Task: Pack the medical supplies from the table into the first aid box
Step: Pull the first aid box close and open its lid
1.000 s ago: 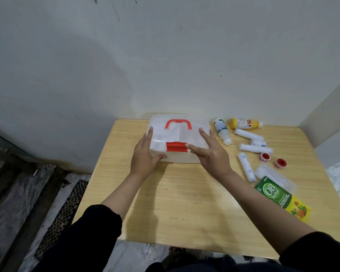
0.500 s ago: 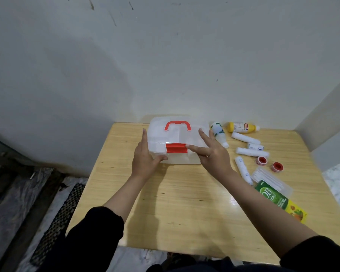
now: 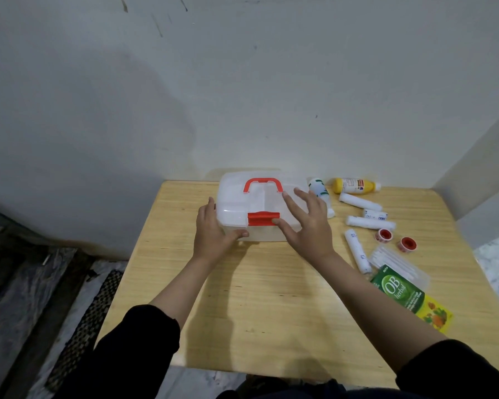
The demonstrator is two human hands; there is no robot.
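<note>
A clear plastic first aid box with a red handle and red front latch stands closed at the table's far edge. My left hand holds its left front corner, thumb along the front wall. My right hand lies on the lid with fingers spread, its thumb touching the latch. To the right lie a white bottle, a yellow bottle, several white bandage rolls, two red tape rolls, a clear pack of cotton swabs and a green herbal box.
The wooden table stands against a white wall, with another wall close on the right. Its near half is bare wood. A dark mat lies on the floor to the left.
My right hand's fingers have spread wider over the lid and its thumb has come onto the red latch. My left hand stays at the box's left corner.
</note>
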